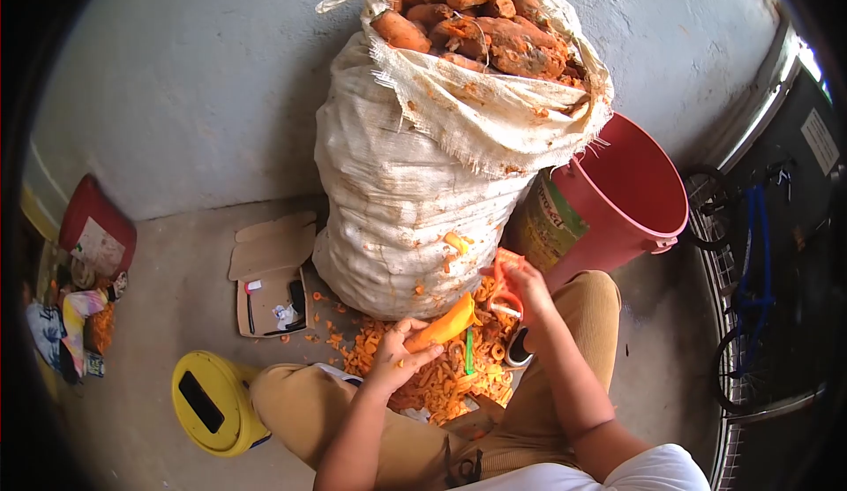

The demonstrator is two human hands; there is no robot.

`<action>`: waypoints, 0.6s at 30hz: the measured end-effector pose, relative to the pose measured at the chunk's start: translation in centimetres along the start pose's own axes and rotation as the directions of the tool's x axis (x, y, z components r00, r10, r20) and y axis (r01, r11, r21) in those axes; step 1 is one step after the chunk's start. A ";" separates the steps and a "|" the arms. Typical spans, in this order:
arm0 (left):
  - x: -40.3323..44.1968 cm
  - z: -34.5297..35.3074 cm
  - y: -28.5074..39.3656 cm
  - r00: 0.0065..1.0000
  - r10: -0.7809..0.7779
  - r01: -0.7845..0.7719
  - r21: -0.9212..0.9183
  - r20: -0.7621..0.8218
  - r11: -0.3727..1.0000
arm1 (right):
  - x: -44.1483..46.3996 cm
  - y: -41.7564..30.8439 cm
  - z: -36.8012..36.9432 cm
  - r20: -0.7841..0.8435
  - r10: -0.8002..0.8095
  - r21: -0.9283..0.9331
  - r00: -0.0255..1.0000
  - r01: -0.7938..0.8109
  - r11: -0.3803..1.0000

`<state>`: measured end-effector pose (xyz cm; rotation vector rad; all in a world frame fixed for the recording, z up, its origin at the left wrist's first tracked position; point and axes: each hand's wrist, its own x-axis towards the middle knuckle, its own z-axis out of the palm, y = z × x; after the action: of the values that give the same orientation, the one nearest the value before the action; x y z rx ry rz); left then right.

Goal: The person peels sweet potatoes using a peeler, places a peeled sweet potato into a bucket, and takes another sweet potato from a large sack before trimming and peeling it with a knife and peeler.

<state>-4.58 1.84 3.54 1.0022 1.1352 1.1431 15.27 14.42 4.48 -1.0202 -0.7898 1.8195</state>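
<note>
My left hand (395, 360) is wrapped round the near end of a peeled, bright orange carrot (448, 322), which points up and to the right. In my right hand (529, 286) is a red-orange peeler (508, 263), close to the carrot's far end; its blade is too small to make out. Below both hands spreads a heap of orange peelings (432, 389) between my legs. A thin green strip (469, 352) lies on the heap. Right behind stands a tall white woven sack (415, 191), full of unpeeled carrots (481, 23) at its open top.
A red bucket (618, 200) stands behind the sack's right side. To the left are an opened cardboard box (273, 292) with small items and a yellow lidded bucket (238, 394) with a dark phone (201, 404) on top. A blue bicycle (757, 253) is at the right.
</note>
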 end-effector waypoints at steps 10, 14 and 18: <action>0.6 -2.3 1.4 0.976 -0.034 -0.019 -0.236 -0.217 0.972 | -1.3 2.3 1.5 0.254 0.218 -0.032 0.942 -0.217 0.976; 1.7 -2.8 -0.7 0.953 -0.080 -0.058 -0.432 -0.294 0.900 | -2.8 3.1 3.2 0.320 0.296 -0.072 0.900 -0.289 0.955; 2.2 -0.8 -2.0 0.938 -0.239 0.041 -0.607 -0.250 0.794 | -3.9 6.0 4.5 0.381 0.279 -0.114 0.881 -0.255 0.960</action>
<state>-4.95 3.76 1.15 0.2386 0.9720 1.4460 10.10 7.94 2.80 -0.8387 -0.9862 2.2979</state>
